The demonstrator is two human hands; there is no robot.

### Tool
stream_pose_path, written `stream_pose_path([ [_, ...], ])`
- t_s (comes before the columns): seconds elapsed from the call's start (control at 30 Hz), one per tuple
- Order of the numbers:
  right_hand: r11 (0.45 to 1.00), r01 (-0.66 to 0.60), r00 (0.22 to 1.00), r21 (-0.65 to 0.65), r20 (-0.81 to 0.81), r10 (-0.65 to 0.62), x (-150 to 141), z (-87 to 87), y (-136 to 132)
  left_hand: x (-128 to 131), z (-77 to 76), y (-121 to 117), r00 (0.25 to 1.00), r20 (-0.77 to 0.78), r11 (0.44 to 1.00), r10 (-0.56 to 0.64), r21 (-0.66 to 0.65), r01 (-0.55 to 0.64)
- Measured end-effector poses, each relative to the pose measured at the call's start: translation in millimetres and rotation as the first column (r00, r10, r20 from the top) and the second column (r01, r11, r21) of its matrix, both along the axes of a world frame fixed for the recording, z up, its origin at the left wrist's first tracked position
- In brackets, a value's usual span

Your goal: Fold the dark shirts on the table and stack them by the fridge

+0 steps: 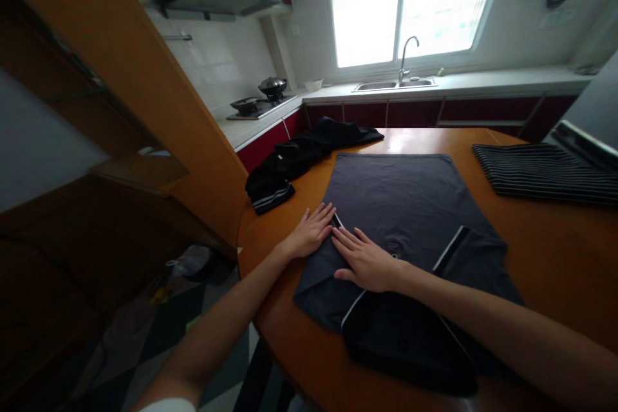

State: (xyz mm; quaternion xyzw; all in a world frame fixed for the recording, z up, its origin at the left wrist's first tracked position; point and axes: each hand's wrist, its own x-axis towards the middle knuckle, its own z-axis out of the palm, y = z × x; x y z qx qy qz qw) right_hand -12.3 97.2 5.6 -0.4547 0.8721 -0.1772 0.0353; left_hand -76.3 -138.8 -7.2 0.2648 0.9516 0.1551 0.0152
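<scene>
A dark grey short-sleeved shirt lies spread on the wooden table, its hem at the far side. Its black collar with white edging is nearest to me. On the left sleeve's black-and-white cuff, my left hand rests flat with fingers stretched out. My right hand lies palm down on the shirt just beside it, fingertips close to the same cuff. Neither hand grips the cloth. The other sleeve cuff shows beyond my right forearm, which covers part of the shirt.
Black clothing lies crumpled at the table's far left. A striped dark cloth sits folded at the right. Behind the round-edged table are a counter with a sink and a stove. A wooden partition stands at the left.
</scene>
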Motion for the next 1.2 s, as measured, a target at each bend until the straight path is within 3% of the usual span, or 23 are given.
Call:
stream_pose_path([
  [0.1,1.000,-0.005,0.999,0.010,0.035,0.004,-1,-0.1,2,-5,3.9,-6,0.975,-0.106,0.965,0.195,0.196,-0.172],
  [0.17,1.000,-0.002,0.999,0.003,0.050,0.002,-1,1.1,3,1,7.9,-5,0.953,-0.189,0.944,0.236,0.278,-0.179],
  [0.23,1.000,0.004,0.998,-0.005,0.056,-0.004,-1,1.0,3,14,9.6,-1,0.972,-0.206,0.972,0.111,0.226,-0.063],
  [0.33,1.000,0.004,0.999,-0.008,0.048,-0.004,-1,-2.4,2,37,6.5,7,0.993,-0.092,0.994,-0.077,0.065,0.083],
  [0.5,1.000,0.002,0.999,-0.003,0.034,-0.001,-2,-7.5,1,58,4.7,5,0.993,-0.040,0.993,-0.108,-0.045,0.107],
  [0.93,0.999,-0.006,1.000,0.047,0.030,0.005,-1,-4.1,2,133,29.4,-22,0.966,0.121,0.964,-0.229,-0.106,0.242],
  [1.07,0.999,-0.004,1.000,0.036,0.028,0.003,-1,-5.2,2,119,41.4,-20,0.968,0.135,0.977,-0.214,0.030,0.212],
  [1.2,1.000,-0.010,1.000,0.030,0.022,0.009,-3,-6.9,2,69,35.3,0,0.983,0.009,0.953,-0.184,0.245,0.176],
])
